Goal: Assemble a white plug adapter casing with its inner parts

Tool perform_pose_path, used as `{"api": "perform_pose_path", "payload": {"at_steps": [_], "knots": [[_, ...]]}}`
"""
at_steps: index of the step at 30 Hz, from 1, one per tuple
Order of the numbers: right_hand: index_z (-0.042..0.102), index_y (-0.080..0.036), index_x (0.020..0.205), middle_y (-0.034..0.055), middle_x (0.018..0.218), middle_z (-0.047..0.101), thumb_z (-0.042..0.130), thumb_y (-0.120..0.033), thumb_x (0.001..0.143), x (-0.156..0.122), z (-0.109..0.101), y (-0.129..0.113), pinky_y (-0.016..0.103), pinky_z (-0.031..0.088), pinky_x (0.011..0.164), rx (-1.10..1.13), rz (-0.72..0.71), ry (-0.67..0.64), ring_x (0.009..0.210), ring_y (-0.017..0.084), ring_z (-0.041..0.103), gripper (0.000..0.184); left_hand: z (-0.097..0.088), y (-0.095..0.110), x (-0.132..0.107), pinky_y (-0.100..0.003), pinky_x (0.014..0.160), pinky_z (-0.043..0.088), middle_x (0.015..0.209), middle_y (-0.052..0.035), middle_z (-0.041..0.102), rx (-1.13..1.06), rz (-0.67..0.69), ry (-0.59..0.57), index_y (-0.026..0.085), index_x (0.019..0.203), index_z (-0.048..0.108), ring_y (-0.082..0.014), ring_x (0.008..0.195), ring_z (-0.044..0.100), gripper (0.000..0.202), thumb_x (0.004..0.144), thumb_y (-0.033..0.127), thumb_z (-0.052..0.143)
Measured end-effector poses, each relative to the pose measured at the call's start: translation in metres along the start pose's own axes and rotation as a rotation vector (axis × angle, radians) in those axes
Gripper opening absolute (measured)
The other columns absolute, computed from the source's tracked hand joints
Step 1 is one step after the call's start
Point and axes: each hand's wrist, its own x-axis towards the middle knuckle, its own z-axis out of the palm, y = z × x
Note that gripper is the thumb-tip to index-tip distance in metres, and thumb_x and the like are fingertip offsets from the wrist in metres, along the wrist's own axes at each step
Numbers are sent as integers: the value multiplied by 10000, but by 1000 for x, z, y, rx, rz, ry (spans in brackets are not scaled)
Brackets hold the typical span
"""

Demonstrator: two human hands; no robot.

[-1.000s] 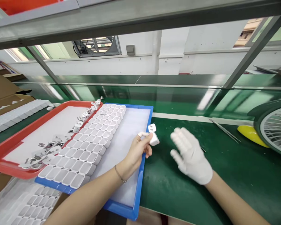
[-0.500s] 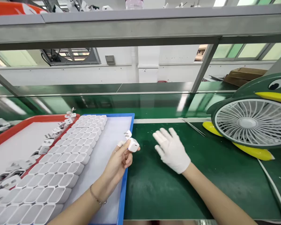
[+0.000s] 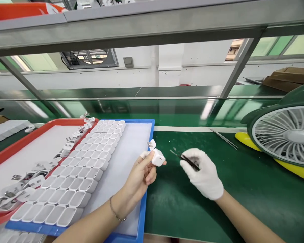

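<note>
Left hand (image 3: 139, 175) grips one charger (image 3: 158, 157).

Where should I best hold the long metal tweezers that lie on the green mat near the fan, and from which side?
The metal tweezers lie flat and free on the green mat, slanting toward the fan. Probably best: pinch the middle of the legs from above, across their thin width.

No writing, label, brand or number can be read anywhere in this view. The white charger shells (image 3: 73, 172) in the blue tray (image 3: 142, 216), the plug parts (image 3: 27, 179) in the red tray (image 3: 5, 152) and the fan (image 3: 286, 135) all show plain surfaces, and the shelf rail (image 3: 152, 23) carries no sign.
</note>
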Motion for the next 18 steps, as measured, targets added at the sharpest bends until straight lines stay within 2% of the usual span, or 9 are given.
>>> {"api": "perform_pose_path", "payload": {"at_steps": [2,5,11,18], "knots": [[504,-216,968,19,846,620,601,-172,814,-6,3,-16,239,519,603,138,-169,25,706,132,624,188,1,-1,0,-125,339,174,788,-77,678,2,0,-5,146,873,510,32,314,292,251,865,389,572],[490,-211,998,18,810,618,579,-76,797,-10,5,-24,248,519,613,131,-311,9,731,139,627,258,1,-3,1,-127,345,177,800,-60,671,10,7,9,154,859,505,33,318,296,261,844,396,599],[482,-183,1031,54,830,639,564,-50,799,-11,5,-15,264,520,609,-48,-407,24,730,156,640,279,0,-1,1,-128,361,195,780,-17,644,59,61,53,178,890,493,27,332,300,253,838,393,615],[481,-201,1009,36,806,656,520,-87,842,-9,4,-13,243,474,558,-178,-434,-3,671,139,637,206,4,4,-1,-141,395,245,728,7,614,186,101,110,184,925,513,13,360,322,244,851,402,595]]}}
